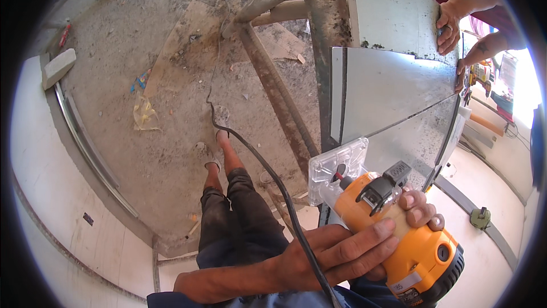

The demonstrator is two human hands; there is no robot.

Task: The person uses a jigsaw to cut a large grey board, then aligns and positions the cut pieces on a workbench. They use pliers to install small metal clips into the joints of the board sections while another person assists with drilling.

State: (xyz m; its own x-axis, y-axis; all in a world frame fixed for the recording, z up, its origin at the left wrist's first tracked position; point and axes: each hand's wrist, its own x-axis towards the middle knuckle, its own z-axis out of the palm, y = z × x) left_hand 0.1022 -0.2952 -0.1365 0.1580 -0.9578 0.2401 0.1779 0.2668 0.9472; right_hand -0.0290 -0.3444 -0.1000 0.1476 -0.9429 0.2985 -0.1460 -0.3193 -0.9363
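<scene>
An orange trim router [419,245] with a clear plastic base is tilted in front of me, its base toward the upper left. A router bit [340,172] shows inside the base opening. My left hand [342,254] lies along the router's near side, fingers pressed against the body. From the far side, my right hand [423,210] curls its fingertips over the body; its palm is hidden. A black power cord [272,172] passes over my left hand and runs up toward the floor. Just beyond the base lies a shiny metal-faced panel [393,88], apart from my hands.
At the upper right, another person's hands [450,29] rest on the pale green panel [393,11]. A rusty metal stand [279,91] is beneath. A green tape measure [480,218] lies on the right. Metal strips [94,148] and a plastic bag [146,115] lie to the left.
</scene>
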